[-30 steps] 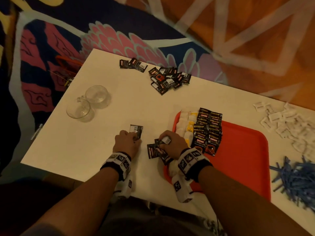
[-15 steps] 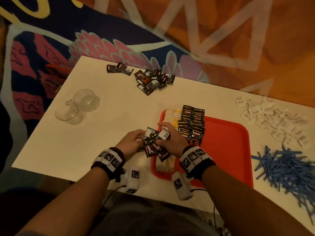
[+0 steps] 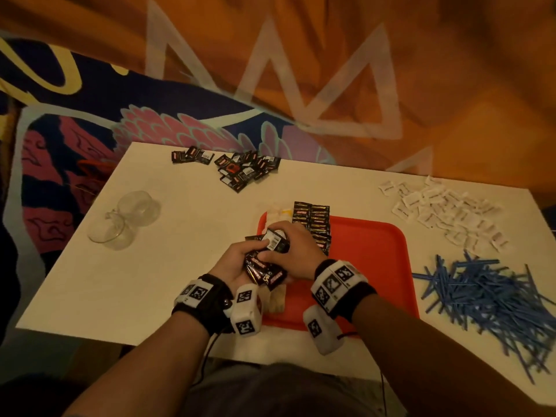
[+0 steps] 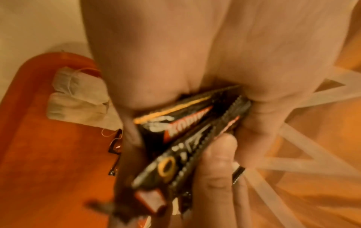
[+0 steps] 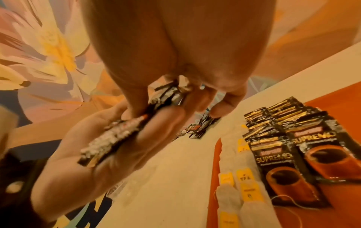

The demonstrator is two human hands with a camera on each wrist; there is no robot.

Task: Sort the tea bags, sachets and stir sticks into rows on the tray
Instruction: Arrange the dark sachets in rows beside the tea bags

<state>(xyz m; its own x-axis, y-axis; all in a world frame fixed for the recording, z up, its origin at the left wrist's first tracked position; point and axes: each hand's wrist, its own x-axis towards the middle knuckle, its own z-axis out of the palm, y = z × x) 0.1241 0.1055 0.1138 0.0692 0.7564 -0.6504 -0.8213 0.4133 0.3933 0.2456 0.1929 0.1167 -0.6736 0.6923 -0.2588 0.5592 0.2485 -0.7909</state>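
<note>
My left hand (image 3: 240, 263) and right hand (image 3: 288, 251) meet over the left edge of the red tray (image 3: 376, 266) and together grip a bundle of black coffee sachets (image 3: 264, 266). In the right wrist view the bundle (image 5: 117, 135) lies across my left palm (image 5: 93, 154), and my right fingers pinch its far end. Two rows of black sachets (image 3: 313, 224) lie on the tray, with a row of tea bags (image 3: 275, 216) along their left. Seen from the left wrist, the bundle (image 4: 187, 138) hangs above the tea bags (image 4: 76, 98).
A loose pile of black sachets (image 3: 243, 170) and a smaller group (image 3: 192, 156) lie at the table's far side. White sachets (image 3: 442, 212) and blue stir sticks (image 3: 487, 299) lie right of the tray. Two glass cups (image 3: 123, 221) stand at the left.
My left hand left the table with a sachet and joined my right hand. Both now hold the gathered sachets, lifted a little toward the tray.
</note>
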